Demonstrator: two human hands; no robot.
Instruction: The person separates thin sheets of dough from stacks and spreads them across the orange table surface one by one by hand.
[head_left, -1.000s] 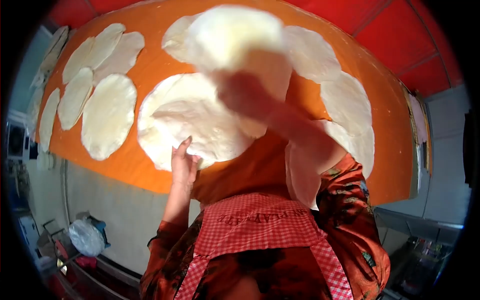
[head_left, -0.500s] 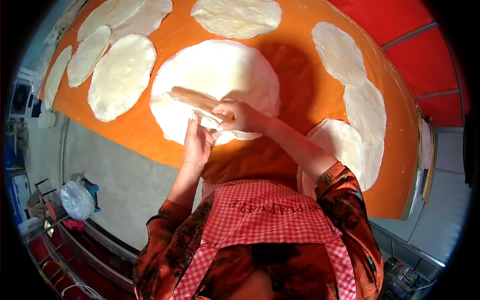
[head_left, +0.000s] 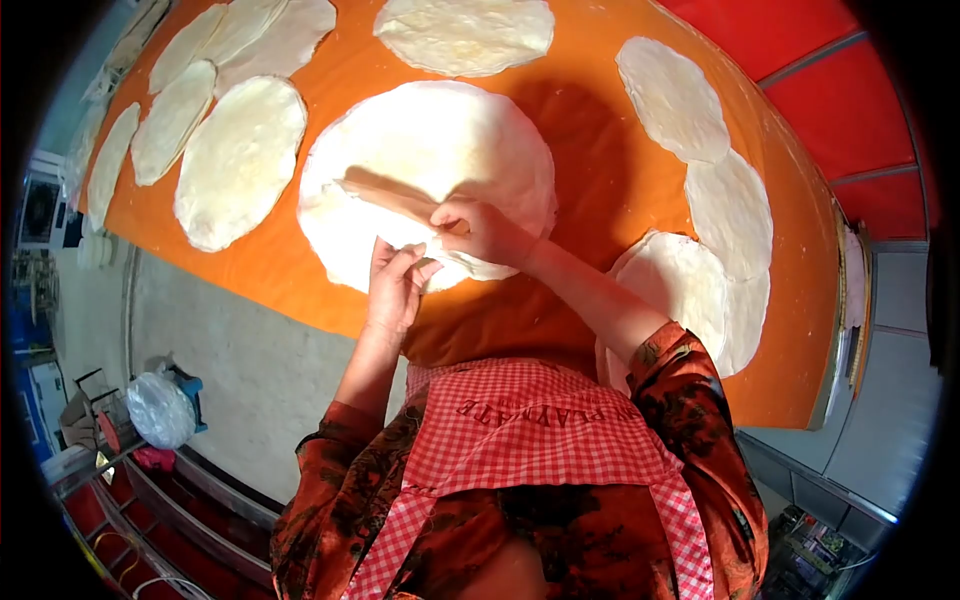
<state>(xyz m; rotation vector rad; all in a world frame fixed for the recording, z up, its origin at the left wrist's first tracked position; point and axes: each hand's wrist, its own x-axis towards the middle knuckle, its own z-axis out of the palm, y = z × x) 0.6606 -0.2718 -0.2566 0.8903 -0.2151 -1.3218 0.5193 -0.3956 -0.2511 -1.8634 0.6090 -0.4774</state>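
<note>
A large, thin round dough sheet (head_left: 430, 130) lies on the orange tabletop in front of me. My left hand (head_left: 397, 290) is at its near edge, thumb and fingers pinching the dough there. Just to the right and a little farther in, my right hand (head_left: 482, 233) has its fingers curled together on a lifted part of the same sheet. Between the hands the dough is bunched, and its raised edge casts a dark shadow across the sheet. The exact fold under my fingers is partly hidden.
More thin dough rounds surround it: an oval one (head_left: 240, 160) at the left, one (head_left: 465, 35) at the far edge, and overlapping ones (head_left: 730, 215) at the right. The orange table (head_left: 580, 190) has a near-left edge above a grey floor (head_left: 230, 370). A plastic-wrapped bundle (head_left: 160, 410) stands lower left.
My left thumb has come down and my left fingers have closed tighter at the dough edge. My right hand has shifted only slightly. The sheet stays in place.
</note>
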